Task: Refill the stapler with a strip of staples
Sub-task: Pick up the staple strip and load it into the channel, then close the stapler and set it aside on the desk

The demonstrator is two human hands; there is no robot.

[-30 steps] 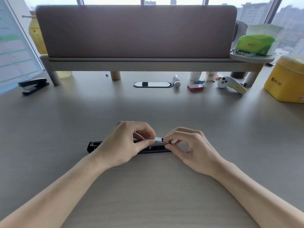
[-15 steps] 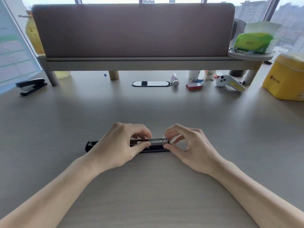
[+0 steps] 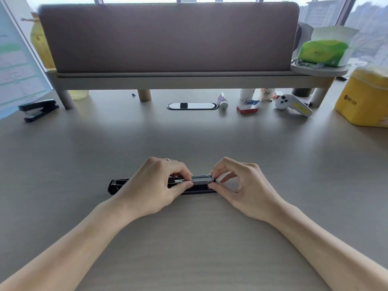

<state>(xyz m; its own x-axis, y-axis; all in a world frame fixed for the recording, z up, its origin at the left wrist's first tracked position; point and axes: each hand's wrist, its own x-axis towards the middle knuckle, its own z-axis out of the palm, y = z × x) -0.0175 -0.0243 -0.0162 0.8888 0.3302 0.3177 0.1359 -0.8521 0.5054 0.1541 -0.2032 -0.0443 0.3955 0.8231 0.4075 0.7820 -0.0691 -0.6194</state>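
A black stapler (image 3: 118,185) lies opened out flat on the desk, running left to right in front of me. Its metal staple channel (image 3: 201,180) shows between my hands. My left hand (image 3: 156,189) covers the stapler's middle, thumb and fingers pinching the channel. My right hand (image 3: 244,189) pinches the channel's right end with thumb and forefinger. A silvery strip of staples sits in the channel; where its ends lie is hidden by my fingers.
A second black stapler (image 3: 37,109) sits at the far left. At the back lie a red staple box (image 3: 247,108), a small tube (image 3: 222,100), a white controller (image 3: 292,103) and a yellow container (image 3: 365,97). A raised shelf (image 3: 168,79) with a padded screen spans the rear.
The bright strip between my fingertips has settled down into the channel. My right fingers shifted to the channel's right end. Both hands stayed over the stapler.
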